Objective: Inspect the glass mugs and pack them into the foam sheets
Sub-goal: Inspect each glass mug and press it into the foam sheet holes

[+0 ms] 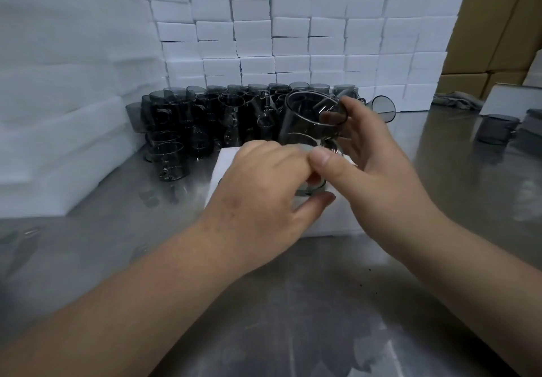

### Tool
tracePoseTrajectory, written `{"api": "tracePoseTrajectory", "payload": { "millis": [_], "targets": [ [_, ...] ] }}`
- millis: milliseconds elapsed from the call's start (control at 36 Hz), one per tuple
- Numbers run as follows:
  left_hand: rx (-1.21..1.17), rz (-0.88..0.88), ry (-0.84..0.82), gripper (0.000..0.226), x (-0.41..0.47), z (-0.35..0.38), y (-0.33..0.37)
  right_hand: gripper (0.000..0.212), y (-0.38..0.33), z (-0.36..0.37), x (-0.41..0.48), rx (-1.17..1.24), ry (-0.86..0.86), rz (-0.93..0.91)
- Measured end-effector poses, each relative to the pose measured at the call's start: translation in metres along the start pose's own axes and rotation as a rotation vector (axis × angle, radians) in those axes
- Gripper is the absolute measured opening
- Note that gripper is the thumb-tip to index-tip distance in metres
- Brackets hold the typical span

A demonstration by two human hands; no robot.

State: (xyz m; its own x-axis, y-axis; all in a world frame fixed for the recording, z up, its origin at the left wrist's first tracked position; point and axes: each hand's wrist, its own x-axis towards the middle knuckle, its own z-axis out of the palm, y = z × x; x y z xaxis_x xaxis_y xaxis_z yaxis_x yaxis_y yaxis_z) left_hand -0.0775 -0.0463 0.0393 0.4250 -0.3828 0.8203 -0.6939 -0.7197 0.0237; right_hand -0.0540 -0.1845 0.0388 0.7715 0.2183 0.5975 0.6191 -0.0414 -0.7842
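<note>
held mug (313, 121): smoky grey glass, tilted, mouth turned toward the far edge; raised above the middle of the tabletop (293, 303), just over the foam piece
left hand (261, 197): fingers curled round the mug's base, thumb under it; clamped on the glass
right hand (375, 165): fingers hooked over the rim on the far side, thumb pressed low on the near wall beside the left fingers; clamped on the same mug
foam piece (231, 159): white, flat on the tabletop's middle, partly hidden beneath both hands
mug cluster (199, 121): many dark glass mugs packed together toward the far left of the tabletop, some stacked; exact count not readable
tipped mug (384, 108): lying on its side just right of the cluster, near the far edge
side mugs (495, 131): grey, upright, at the right edge
foam blocks (293, 30): white, stacked in rows as a wall along the far edge
foam sheets (58, 98): thick white pile along the left edge
cardboard boxes (498, 24): brown, behind the wall and at the far right corner
</note>
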Motion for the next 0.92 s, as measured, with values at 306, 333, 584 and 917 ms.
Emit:
{"api": "tracePoseTrajectory", "payload": {
  "millis": [306,333,584,917],
  "targets": [
    [-0.126,-0.015,0.205,0.021,-0.001,-0.008,0.006,0.038,-0.002,-0.004,0.004,0.191,0.151,0.11],
    [-0.122,-0.078,0.267,0.024,0.0,-0.01,0.006,0.035,-0.002,-0.005,0.005,0.173,0.153,0.111],
    [-0.404,-0.621,0.142,0.096,0.004,-0.014,-0.003,0.033,-0.005,-0.007,0.003,0.151,0.077,0.114],
    [-0.579,-0.622,0.071,0.068,0.004,-0.01,-0.002,0.049,0.002,-0.004,0.003,0.211,0.037,0.159]
  ]
}}
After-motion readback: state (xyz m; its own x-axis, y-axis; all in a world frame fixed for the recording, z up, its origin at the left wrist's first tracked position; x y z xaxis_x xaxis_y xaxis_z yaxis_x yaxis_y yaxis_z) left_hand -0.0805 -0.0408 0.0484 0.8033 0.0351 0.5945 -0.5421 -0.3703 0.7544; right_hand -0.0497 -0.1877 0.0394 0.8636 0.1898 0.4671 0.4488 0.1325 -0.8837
